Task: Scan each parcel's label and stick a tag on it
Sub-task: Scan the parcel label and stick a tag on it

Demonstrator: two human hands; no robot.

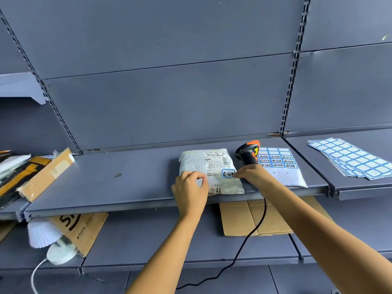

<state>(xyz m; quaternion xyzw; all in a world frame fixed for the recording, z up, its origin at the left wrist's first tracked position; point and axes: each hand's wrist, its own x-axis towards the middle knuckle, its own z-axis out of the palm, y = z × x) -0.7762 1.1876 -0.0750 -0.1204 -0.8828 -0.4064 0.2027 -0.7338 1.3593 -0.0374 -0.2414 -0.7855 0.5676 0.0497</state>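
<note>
A grey plastic parcel (209, 166) with a white shipping label lies on the blue-grey shelf (118, 183). A blue-bordered tag (228, 173) with handwriting sits on the label's right edge. My right hand (252, 174) pinches the tag's right end. My left hand (191, 187) rests on the parcel's front left corner with its fingers curled, holding nothing that I can see. A black and orange barcode scanner (248, 153) lies just right of the parcel, its cable running down under my right arm. Behind my right hand is a sheet of tags (277, 161).
A stack of blank tag sheets (350, 158) lies on the shelf section at the right. Cardboard parcels and dark bags (38, 172) are piled at the left. On the lower shelf are flattened cardboard (250, 219), a brown box (82, 228) and a white fan (57, 249).
</note>
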